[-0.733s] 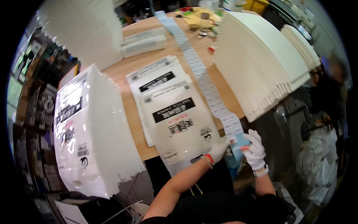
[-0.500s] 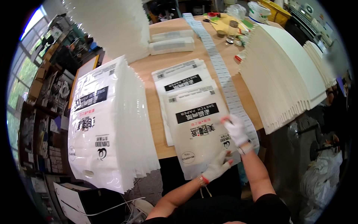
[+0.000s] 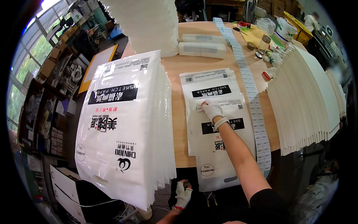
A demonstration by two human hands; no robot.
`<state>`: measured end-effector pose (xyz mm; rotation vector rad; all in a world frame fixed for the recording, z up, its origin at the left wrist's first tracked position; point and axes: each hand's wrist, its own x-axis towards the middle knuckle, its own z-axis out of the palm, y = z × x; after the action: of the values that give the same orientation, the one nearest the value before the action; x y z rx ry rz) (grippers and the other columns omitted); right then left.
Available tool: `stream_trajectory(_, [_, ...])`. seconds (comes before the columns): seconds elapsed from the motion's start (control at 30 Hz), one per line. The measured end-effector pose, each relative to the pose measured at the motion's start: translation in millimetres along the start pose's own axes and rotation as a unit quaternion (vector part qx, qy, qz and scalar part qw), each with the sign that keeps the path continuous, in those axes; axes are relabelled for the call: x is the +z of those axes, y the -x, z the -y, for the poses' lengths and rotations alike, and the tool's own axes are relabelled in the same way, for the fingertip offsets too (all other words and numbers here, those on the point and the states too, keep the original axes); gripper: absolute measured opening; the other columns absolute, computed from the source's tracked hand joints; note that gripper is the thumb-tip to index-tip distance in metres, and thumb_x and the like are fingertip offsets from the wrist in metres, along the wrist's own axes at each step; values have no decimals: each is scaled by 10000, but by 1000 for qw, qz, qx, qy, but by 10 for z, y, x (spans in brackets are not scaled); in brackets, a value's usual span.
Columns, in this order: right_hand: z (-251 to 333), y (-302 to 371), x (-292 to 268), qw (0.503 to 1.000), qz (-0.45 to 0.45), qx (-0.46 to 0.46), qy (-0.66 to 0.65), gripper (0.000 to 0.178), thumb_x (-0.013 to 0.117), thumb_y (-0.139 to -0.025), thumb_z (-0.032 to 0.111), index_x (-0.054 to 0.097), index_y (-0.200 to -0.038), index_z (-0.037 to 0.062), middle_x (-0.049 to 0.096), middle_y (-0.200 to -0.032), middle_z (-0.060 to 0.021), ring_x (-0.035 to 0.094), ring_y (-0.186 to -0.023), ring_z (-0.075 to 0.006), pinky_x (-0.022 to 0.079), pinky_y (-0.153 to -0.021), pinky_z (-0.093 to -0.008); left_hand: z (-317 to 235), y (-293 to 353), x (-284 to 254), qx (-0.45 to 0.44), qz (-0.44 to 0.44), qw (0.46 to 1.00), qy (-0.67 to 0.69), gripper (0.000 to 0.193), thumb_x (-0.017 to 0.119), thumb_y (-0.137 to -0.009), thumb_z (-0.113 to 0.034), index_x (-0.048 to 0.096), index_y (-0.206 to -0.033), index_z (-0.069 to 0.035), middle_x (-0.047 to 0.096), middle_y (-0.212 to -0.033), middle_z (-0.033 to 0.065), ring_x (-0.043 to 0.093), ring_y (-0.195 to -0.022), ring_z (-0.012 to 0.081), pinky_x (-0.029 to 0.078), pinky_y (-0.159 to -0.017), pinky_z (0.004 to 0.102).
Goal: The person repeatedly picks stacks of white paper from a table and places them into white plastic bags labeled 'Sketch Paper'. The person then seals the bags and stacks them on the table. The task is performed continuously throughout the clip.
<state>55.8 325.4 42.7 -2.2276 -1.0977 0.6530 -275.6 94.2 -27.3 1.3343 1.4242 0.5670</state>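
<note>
A white printed plastic bag (image 3: 220, 158) lies flat on a stack of similar bags (image 3: 190, 86), its lower end with a handle slot overhanging the table's near edge. Reaching across it, my right hand (image 3: 212, 111) wears a white glove with bare fingertips; its fingers are bent together at the bag's upper end and appear to pinch it. My left hand (image 3: 182, 195), gloved alike, hangs low beside my lap, left of the bag's lower end. Its fingers are loosely curled and apart, with nothing seen in them.
A tall pile of printed bags (image 3: 123, 149) stands at the left, behind it a high white stack (image 3: 143, 26). A label strip (image 3: 248, 74) runs along the table (image 3: 175, 130). Thick white sheets (image 3: 298, 104) stand at the right. Wrapped bundles (image 3: 201, 49) and a jar (image 3: 263, 44) sit farther back.
My right hand has moved from the bag's right side to its upper end. My left hand has left the bag's lower end and dropped toward my lap. The view has shifted left.
</note>
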Motion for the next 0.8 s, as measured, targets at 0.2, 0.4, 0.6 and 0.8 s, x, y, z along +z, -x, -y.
stream_trajectory(0.2, [-58, -76, 91, 999, -17, -10, 49, 221, 489, -784, 250, 634, -870, 107, 614, -878, -158, 577, -826, -330, 462, -719, -397, -78, -66, 163, -22, 42, 999, -8, 312, 606, -747, 17, 515, -1044, -12, 572, -930, 99, 580, -835, 180, 486, -718, 293])
stream_trajectory(0.4, [-74, -109, 159, 993, -58, -20, 97, 200, 528, -781, 284, 651, -850, 142, 627, -840, -141, 590, -800, -317, 463, -696, -392, -168, -97, 172, -76, 84, 993, 28, 350, 593, -762, 26, 473, -1089, -7, 561, -974, 95, 570, -855, 158, 487, -714, 274])
stream_trajectory(0.6, [-43, -65, 169, 994, -43, -34, 91, 181, 518, -801, 272, 640, -861, 153, 632, -876, -132, 596, -823, -318, 475, -708, -403, -154, -25, 230, -34, 98, 994, 45, 387, 603, -823, -156, 430, -1122, 18, 562, -1019, 133, 574, -882, 207, 480, -731, 316])
stream_trajectory(0.8, [142, 17, 174, 991, 14, 28, 133, 253, 545, -800, 294, 600, -1009, 164, 628, -957, -128, 599, -873, -307, 478, -717, -432, -150, 7, 245, -55, 184, 980, -46, 325, 561, -867, -269, 506, -1020, 12, 582, -862, 144, 554, -781, 200, 444, -687, 311])
